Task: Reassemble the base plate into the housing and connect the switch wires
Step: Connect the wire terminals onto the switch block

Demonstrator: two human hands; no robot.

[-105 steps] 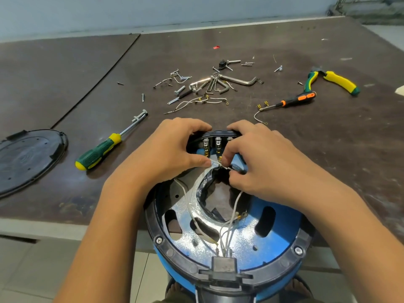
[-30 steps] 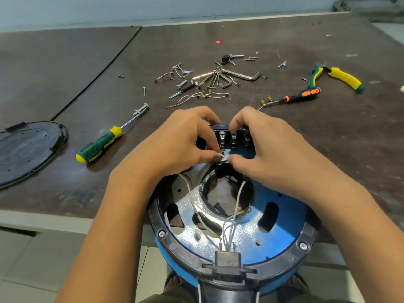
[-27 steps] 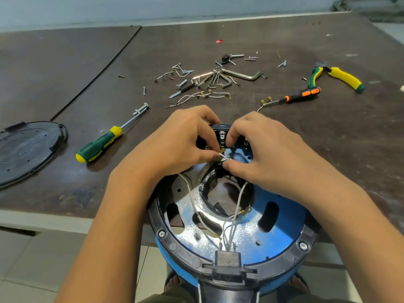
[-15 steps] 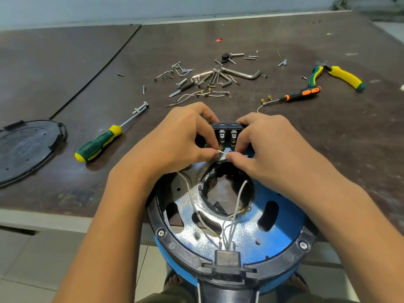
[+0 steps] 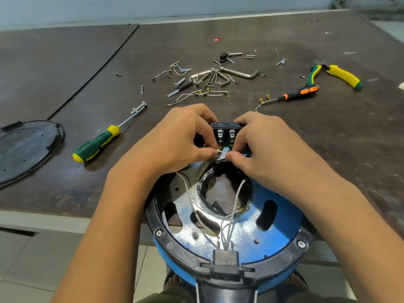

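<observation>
Left hand [image 5: 175,141] and right hand [image 5: 269,149] pinch the white wire [image 5: 222,152]: best square its end to a switch [image 5: 226,132] tab, then push straight.

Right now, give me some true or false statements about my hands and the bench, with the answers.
1. The left hand and right hand both pinch a wire at the switch. True.
2. The green screwdriver lies right of the housing. False: it lies to the left, on the table.
3. The black cover lies on the table, left of the green screwdriver. True.
4. The right hand's fingers hold the pliers. False: the pliers lie untouched at the table's far right.
</observation>
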